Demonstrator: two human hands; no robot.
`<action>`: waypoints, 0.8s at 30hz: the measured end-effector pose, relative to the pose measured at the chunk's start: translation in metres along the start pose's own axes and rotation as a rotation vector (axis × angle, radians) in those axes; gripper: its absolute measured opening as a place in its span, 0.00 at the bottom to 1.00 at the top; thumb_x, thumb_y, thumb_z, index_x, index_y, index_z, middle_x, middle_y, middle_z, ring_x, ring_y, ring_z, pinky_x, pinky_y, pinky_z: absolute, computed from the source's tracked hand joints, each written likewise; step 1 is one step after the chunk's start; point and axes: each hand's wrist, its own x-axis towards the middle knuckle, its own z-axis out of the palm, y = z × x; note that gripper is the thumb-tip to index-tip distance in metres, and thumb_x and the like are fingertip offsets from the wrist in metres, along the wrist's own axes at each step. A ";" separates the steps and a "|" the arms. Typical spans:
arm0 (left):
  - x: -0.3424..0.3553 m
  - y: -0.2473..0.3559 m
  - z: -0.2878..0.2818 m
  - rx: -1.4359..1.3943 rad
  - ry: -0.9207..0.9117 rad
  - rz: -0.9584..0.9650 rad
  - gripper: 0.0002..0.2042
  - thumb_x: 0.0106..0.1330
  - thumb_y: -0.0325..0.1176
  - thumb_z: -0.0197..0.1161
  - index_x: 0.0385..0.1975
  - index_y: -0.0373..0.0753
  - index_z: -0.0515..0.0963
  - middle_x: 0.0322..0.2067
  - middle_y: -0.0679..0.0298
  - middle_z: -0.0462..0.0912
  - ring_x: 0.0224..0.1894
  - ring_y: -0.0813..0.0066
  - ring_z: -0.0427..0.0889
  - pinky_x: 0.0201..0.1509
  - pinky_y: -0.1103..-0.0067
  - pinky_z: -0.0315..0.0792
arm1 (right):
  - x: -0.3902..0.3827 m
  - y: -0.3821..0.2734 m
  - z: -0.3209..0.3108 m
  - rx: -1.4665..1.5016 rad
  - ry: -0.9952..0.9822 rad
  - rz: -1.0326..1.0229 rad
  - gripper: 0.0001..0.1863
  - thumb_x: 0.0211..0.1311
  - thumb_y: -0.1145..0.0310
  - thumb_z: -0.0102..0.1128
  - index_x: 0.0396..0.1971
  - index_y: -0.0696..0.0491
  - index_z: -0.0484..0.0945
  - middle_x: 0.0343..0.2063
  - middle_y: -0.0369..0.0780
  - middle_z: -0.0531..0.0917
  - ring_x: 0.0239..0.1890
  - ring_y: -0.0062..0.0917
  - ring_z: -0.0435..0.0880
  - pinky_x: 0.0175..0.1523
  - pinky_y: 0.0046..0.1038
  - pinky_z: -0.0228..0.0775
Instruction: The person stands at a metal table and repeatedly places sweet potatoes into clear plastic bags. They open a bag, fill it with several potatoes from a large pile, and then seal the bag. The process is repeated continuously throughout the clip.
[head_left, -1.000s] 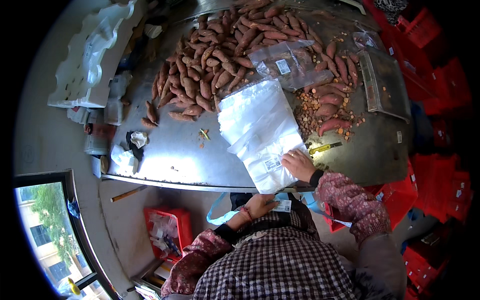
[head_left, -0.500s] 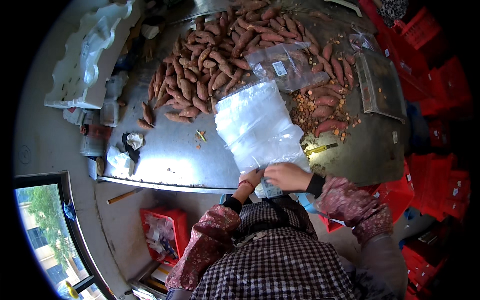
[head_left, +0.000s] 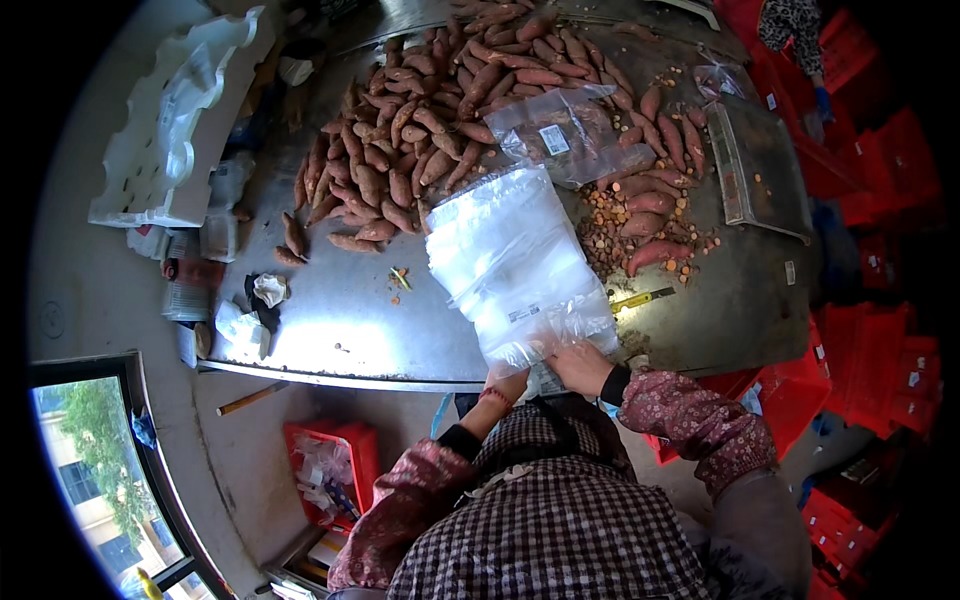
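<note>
A stack of clear plastic bags (head_left: 520, 260) lies on the metal table, its near end hanging toward me at the table's front edge. My left hand (head_left: 507, 384) grips the left corner of that near end. Just beside it, my right hand (head_left: 582, 366) holds the same end, its fingertips partly covered by the film. Beyond the stack rises a big heap of sweet potatoes (head_left: 400, 140). Another clear bag with a white label (head_left: 555, 140) rests against the heap. A yellow utility knife (head_left: 640, 298) lies right of the stack.
Cut sweet potato ends (head_left: 600, 225) are scattered on the metal table (head_left: 350, 310). A clear plastic crate (head_left: 765, 180) stands at the right, a white foam box (head_left: 180, 130) at the left. Red crates (head_left: 870, 360) line the right side; another person's sleeve (head_left: 795, 35) shows far right.
My right hand has moved slightly right and lower, from over the bags to their near edge. My left hand has shifted down a little. The other person's arm has come further into view.
</note>
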 end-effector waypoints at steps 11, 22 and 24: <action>0.017 0.010 -0.011 -0.953 -0.242 -0.318 0.17 0.63 0.44 0.52 0.45 0.39 0.75 0.48 0.54 0.77 0.49 0.56 0.75 0.52 0.67 0.68 | 0.002 -0.006 -0.011 0.044 0.006 0.022 0.12 0.49 0.72 0.52 0.35 0.56 0.76 0.26 0.46 0.80 0.31 0.40 0.81 0.37 0.40 0.70; -0.022 0.017 -0.097 -1.068 -0.046 0.064 0.11 0.58 0.36 0.63 0.34 0.34 0.77 0.31 0.50 0.79 0.35 0.52 0.79 0.39 0.67 0.71 | 0.022 0.002 -0.058 0.258 -0.060 0.290 0.15 0.57 0.67 0.53 0.44 0.55 0.72 0.30 0.49 0.82 0.32 0.44 0.81 0.36 0.41 0.72; -0.011 0.007 -0.111 -1.085 0.035 0.083 0.11 0.59 0.36 0.63 0.34 0.34 0.77 0.31 0.51 0.79 0.35 0.54 0.79 0.39 0.68 0.71 | 0.034 0.010 -0.078 0.275 0.412 0.222 0.14 0.59 0.69 0.53 0.45 0.56 0.73 0.28 0.49 0.81 0.29 0.46 0.80 0.35 0.42 0.71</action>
